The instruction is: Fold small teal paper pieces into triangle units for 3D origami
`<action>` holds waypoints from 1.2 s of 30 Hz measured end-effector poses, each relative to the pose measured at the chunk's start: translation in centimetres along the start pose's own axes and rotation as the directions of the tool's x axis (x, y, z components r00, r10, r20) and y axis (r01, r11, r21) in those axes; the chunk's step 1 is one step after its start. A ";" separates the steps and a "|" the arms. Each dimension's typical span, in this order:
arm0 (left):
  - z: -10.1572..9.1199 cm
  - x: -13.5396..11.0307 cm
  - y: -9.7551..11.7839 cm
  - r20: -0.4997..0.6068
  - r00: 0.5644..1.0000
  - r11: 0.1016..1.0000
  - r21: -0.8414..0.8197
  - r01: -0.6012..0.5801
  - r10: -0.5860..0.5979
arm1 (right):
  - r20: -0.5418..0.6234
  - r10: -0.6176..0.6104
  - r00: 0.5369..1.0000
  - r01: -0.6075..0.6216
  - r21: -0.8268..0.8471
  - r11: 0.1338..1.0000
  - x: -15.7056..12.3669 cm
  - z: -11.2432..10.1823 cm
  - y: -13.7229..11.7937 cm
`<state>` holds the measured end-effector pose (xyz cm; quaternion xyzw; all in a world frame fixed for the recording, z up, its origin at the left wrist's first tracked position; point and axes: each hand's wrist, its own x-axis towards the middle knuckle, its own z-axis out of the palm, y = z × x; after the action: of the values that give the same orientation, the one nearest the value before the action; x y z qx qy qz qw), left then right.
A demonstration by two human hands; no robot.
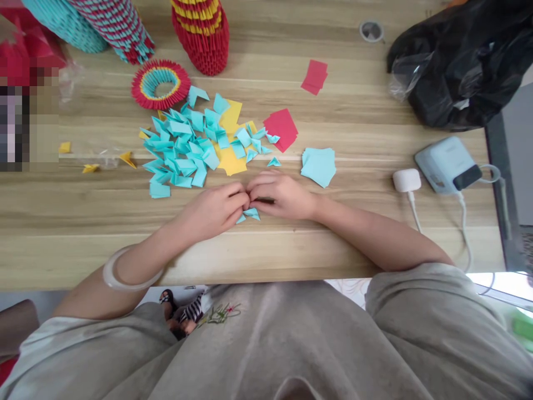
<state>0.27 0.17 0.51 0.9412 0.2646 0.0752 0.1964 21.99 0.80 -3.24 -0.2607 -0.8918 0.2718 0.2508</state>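
The wooden table [353,111] carries a heap of folded blue papers [183,147]. Far to the right of the heap sits a crumpled black bag [458,72]. Beyond the heap stand a red-and-yellow paper tower [204,39], a striped tower [114,25] and a blue tower [69,22], the last two farther left.

On the heap's near side, toward its right, the person's left hand [222,206] and right hand [283,194] meet at the fingertips. The left fingers are curled close together; the right thumb and forefinger bow apart and come together at their tips. Whether anything is pinched between them cannot be told. A bracelet circles the left forearm.

Well right of the heap is a pale blue box [445,164] with a cable. Just behind the heap lies a red-rimmed paper ring [140,91]. Yellow sheets [233,161] reach under the heap's right edge; farther right are red sheets [282,129] and blue sheets [318,166], then a small white case [407,180]. Left of the heap are yellow folded pieces [128,159]. Smallest are the blue triangles [273,161] right of the heap and the little blue pieces [252,213] on its near right side, right by the fingertips.
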 end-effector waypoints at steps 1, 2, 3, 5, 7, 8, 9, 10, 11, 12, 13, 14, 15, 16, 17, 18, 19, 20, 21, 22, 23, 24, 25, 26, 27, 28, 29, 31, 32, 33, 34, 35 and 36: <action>0.0 0.0 0.0 0.000 1.000 1.000 -0.002 -0.002 0.002 | -0.001 0.002 1.000 -0.002 0.001 1.000 0.0 0.0 0.0; 0.0 0.0 0.0 -0.002 1.000 1.000 -0.005 -0.001 0.001 | -0.001 0.003 1.000 -0.003 0.001 1.000 0.0 0.0 0.0; 0.0 0.0 0.0 -0.004 1.000 1.000 -0.009 0.000 0.000 | 0.001 0.003 1.000 -0.003 0.001 1.000 0.0 0.0 0.0; 0.0 0.0 -0.1 -0.006 1.000 1.000 -0.011 0.005 -0.005 | 0.006 0.002 1.000 -0.002 0.001 1.000 0.0 0.0 0.0; 0.1 -0.1 -0.2 -0.007 1.000 1.000 -0.013 0.003 -0.003 | 0.012 0.006 1.000 -0.006 0.002 1.000 0.0 -0.1 0.0; 0.1 -0.1 -0.2 -0.010 1.000 1.000 -0.014 0.000 0.000 | 0.015 0.008 1.000 -0.008 0.002 1.000 0.0 -0.1 0.0; 0.2 -0.1 -0.2 -0.016 1.000 1.000 -0.013 -0.003 0.003 | 0.019 0.010 1.000 -0.010 0.003 1.000 0.0 -0.1 0.0; 0.2 0.0 -0.2 -0.020 1.000 1.000 -0.013 -0.005 0.005 | 0.022 0.011 1.000 -0.011 0.003 1.000 0.0 -0.1 0.0; 0.2 0.0 -0.2 -0.023 1.000 1.000 -0.013 -0.005 0.004 | 0.023 0.012 1.000 -0.012 0.002 1.000 0.0 -0.1 0.0; 0.2 0.0 -0.2 -0.021 1.000 1.000 -0.011 -0.003 0.003 | 0.021 0.012 1.000 -0.012 0.002 1.000 0.0 -0.1 0.0; 0.2 0.0 -0.1 -0.019 1.000 1.000 -0.011 -0.002 0.002 | 0.016 0.011 1.000 -0.011 0.002 1.000 0.0 -0.1 0.0; 0.2 0.0 -0.1 -0.015 1.000 1.000 -0.011 -0.002 0.002 | 0.010 0.010 1.000 -0.010 0.002 1.000 0.0 -0.1 0.0; 0.2 0.0 0.0 -0.011 1.000 1.000 -0.011 -0.001 0.001 | 0.003 0.006 1.000 -0.006 0.002 1.000 0.0 0.0 0.0; 0.1 0.1 0.0 -0.009 1.000 1.000 -0.010 0.001 -0.001 | -0.003 0.001 1.000 -0.001 0.002 1.000 0.0 0.0 0.0; 0.1 0.1 0.0 -0.008 1.000 1.000 -0.007 0.003 -0.003 | -0.009 -0.003 1.000 0.003 0.001 1.000 0.0 0.0 0.0; 0.1 0.1 0.0 -0.006 1.000 1.000 -0.004 0.004 -0.004 | -0.014 -0.008 1.000 0.008 -0.001 1.000 0.0 0.0 0.0; 0.1 0.0 0.0 -0.003 1.000 1.000 -0.003 0.006 -0.006 | -0.018 -0.010 1.000 0.010 -0.004 1.000 0.0 0.1 0.0; 0.1 0.0 0.0 0.002 1.000 1.000 -0.003 0.007 -0.007 | -0.021 -0.011 1.000 0.011 -0.004 1.000 0.0 0.1 0.1; 0.0 0.0 0.0 0.004 1.000 1.000 -0.003 0.007 -0.007 | -0.022 -0.010 1.000 0.010 -0.003 1.000 0.0 0.1 0.1; 0.0 0.0 0.0 0.004 1.000 1.000 -0.003 0.007 -0.007 | -0.022 -0.010 1.000 0.010 -0.002 1.000 0.0 0.1 0.1; 0.0 0.0 0.0 0.003 1.000 1.000 -0.002 0.006 -0.006 | -0.020 -0.010 1.000 0.010 -0.001 1.000 0.0 0.1 0.1; 0.0 0.0 -0.1 0.000 1.000 1.000 0.001 0.005 -0.005 | -0.017 -0.011 1.000 0.011 -0.002 1.000 0.0 0.2 0.1; 0.0 -0.1 -0.1 -0.005 1.000 1.000 0.005 0.004 -0.004 | -0.014 -0.011 1.000 0.011 -0.003 1.000 0.0 0.2 0.1; 0.1 -0.1 -0.1 -0.007 1.000 1.000 0.008 0.001 -0.001 | -0.014 -0.011 1.000 0.011 -0.003 1.000 0.0 0.1 0.1; 0.1 -0.1 -0.1 -0.009 1.000 1.000 0.009 0.000 0.000 | -0.013 -0.011 1.000 0.011 -0.004 1.000 -0.1 0.1 0.1; 0.1 -0.1 -0.1 -0.010 1.000 1.000 0.006 -0.001 0.001 | -0.013 -0.010 1.000 0.010 -0.003 1.000 -0.1 0.1 0.1; 0.1 -0.1 -0.1 -0.009 1.000 1.000 0.002 -0.001 0.001 | -0.014 -0.010 1.000 0.010 -0.002 1.000 -0.1 0.1 0.1; 0.1 0.0 -0.1 -0.003 1.000 1.000 -0.004 0.003 -0.003 | -0.014 -0.015 1.000 0.015 0.000 1.000 -0.1 0.1 0.1; 0.1 0.0 -0.1 0.000 1.000 1.000 -0.005 0.006 -0.006 | -0.014 -0.017 1.000 0.017 0.001 1.000 -0.1 0.1 0.2; 0.1 0.0 -0.1 0.002 1.000 1.000 -0.005 0.008 -0.008 | -0.013 -0.018 1.000 0.018 0.001 1.000 -0.1 0.1 0.2; 0.1 0.0 -0.1 0.004 1.000 1.000 -0.006 0.008 -0.008 | -0.014 -0.018 1.000 0.018 0.002 1.000 -0.1 0.1 0.2; 0.1 0.0 -0.1 0.005 1.000 1.000 -0.006 0.007 -0.007 | -0.013 -0.016 1.000 0.016 0.002 1.000 -0.1 0.1 0.2; 0.1 0.0 -0.1 0.004 1.000 1.000 -0.006 0.005 -0.005 | -0.013 -0.013 1.000 0.013 0.002 1.000 -0.1 0.1 0.2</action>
<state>0.23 0.21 0.41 0.9401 0.2662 0.0735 0.1999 22.01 0.85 -3.47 -0.2563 -0.8916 0.2693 0.2585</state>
